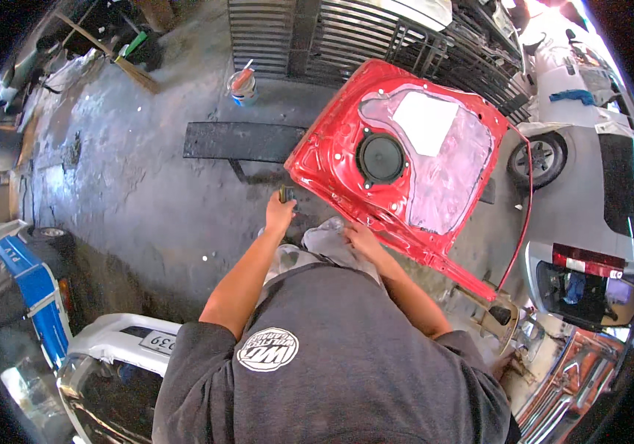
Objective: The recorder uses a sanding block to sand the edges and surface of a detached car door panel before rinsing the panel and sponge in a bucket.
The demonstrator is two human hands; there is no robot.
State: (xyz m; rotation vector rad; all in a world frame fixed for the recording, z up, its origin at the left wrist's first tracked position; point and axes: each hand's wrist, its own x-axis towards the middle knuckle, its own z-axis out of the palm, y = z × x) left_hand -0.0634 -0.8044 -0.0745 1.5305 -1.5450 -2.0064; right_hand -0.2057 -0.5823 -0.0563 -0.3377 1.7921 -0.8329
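A red car door panel (pixel 324 159) lies tilted in front of me, its inner side up. It bears a round black speaker (pixel 381 157), a clear plastic film (pixel 454 177) and a white sheet (pixel 426 122). My left hand (pixel 280 216), left of the door's near corner, is closed around a small dark and yellow object (pixel 286 194) whose kind I cannot make out. Close to the door's near edge, my right hand (pixel 363 241) is closed on a pale grey rag (pixel 326 235). Its fingers are partly hidden.
A black bench (pixel 243 140) reaches under the door. Beyond it stand a small tub (pixel 242 89) and dark slatted metal frames (pixel 272 37). A grey vehicle (pixel 591 170) is at the right, above a tray of wrenches (pixel 572 392). A white car (pixel 121 333) is behind on the left.
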